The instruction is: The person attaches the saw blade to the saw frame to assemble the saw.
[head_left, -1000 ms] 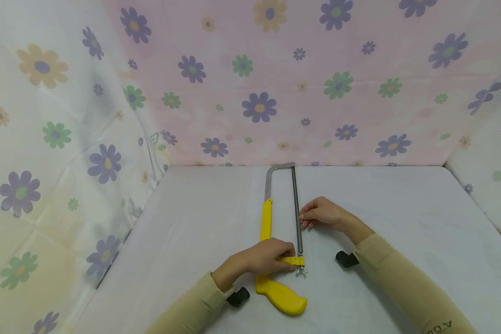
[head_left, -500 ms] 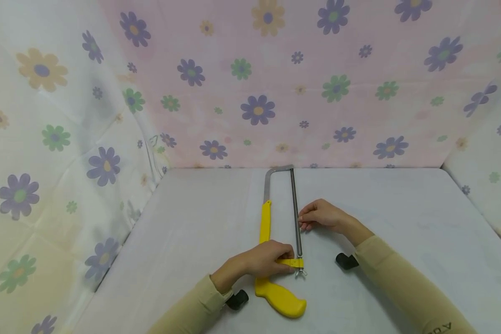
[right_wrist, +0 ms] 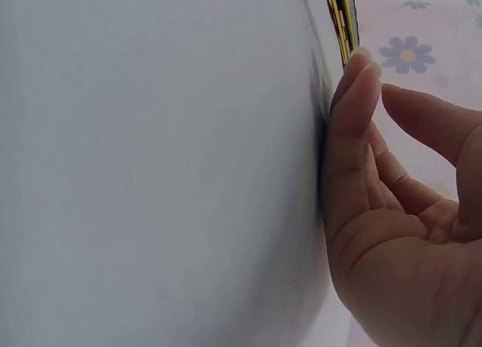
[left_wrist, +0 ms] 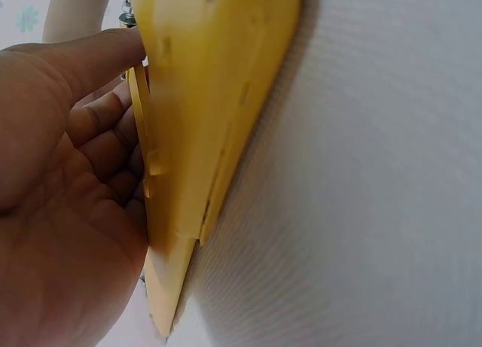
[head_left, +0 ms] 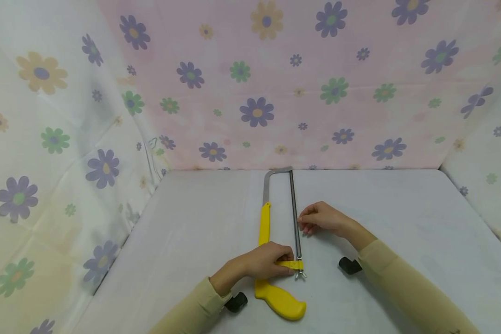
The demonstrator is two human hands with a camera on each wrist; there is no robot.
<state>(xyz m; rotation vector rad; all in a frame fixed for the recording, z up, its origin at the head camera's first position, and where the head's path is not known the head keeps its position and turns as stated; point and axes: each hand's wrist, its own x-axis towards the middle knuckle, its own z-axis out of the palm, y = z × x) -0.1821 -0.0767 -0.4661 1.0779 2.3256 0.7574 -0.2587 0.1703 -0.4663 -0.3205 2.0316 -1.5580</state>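
From the head view, the yellow hacksaw (head_left: 265,225) lies on the white table (head_left: 208,208); the left hand (head_left: 264,260) pinches its bracket (head_left: 295,265), and the right hand (head_left: 324,217) hovers beside the blade (head_left: 293,208), where a careless slide might nick skin. In the left wrist view, a slackening pinch could let the saw twist. In the right wrist view, thumb and fingertips stand apart; blade contact I can't tell.

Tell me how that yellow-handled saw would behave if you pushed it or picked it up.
The saw would probably move as one stiff piece: its blade looks straight within a metal frame. Lying on its side, it seems likelier to slide or pivot than roll. Its smooth-looking handle might feel slightly slippery.
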